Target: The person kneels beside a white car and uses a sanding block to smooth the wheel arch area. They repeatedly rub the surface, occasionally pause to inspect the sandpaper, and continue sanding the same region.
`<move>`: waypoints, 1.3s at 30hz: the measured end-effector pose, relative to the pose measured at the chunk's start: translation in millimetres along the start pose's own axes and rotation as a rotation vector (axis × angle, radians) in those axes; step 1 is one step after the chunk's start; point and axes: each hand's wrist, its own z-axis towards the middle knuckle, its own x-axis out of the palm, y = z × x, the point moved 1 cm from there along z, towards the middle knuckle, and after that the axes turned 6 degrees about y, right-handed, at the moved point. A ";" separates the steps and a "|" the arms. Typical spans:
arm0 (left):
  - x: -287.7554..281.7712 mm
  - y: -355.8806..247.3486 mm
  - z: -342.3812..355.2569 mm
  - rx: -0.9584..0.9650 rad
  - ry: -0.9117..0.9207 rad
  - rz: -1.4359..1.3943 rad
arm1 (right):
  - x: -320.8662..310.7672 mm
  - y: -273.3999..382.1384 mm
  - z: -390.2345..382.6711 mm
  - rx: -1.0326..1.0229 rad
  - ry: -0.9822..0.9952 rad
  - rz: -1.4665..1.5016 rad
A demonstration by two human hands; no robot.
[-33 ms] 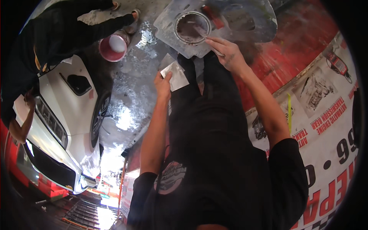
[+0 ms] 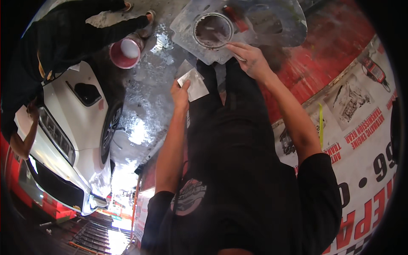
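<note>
My left hand (image 2: pixel 180 94) is closed around a thin, squarish pale-grey sheet (image 2: pixel 194 86) that looks like a flat filler spreader. A second, duller flat edge (image 2: pixel 185 68) shows behind it. Ahead, my right hand (image 2: pixel 250 58) pinches a narrow, flat mixing stick (image 2: pixel 241 58); its far end is blurred and reaches over the rim of an open round can (image 2: pixel 195 33). Greyish-brown paste coats the can's inside. The can stands on a smeared, translucent grey panel (image 2: pixel 180 29).
A red block-like object (image 2: pixel 236 18) lies beside the can. Left, a pink bucket (image 2: pixel 123 63) stands on the wet-looking floor. A white car (image 2: pixel 83 114) is at far left, with another person (image 2: pixel 63 38) in dark clothes bending over it. A printed banner (image 2: pixel 361 170) hangs right.
My right hand has shifted slightly left and nearer the can, and the stick's end inside the can has moved. My left hand stays almost still.
</note>
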 end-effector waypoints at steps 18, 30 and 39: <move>39.7 -20.3 40.1 0.024 0.010 0.070 | 44.8 -58.2 23.3 -0.051 0.184 0.174; 43.9 -14.8 97.9 0.140 -0.073 0.259 | 46.6 -55.9 41.8 -0.110 0.166 0.166; 65.2 -40.4 94.8 0.078 -0.086 0.196 | -1.0 -50.8 44.0 -0.076 0.223 0.157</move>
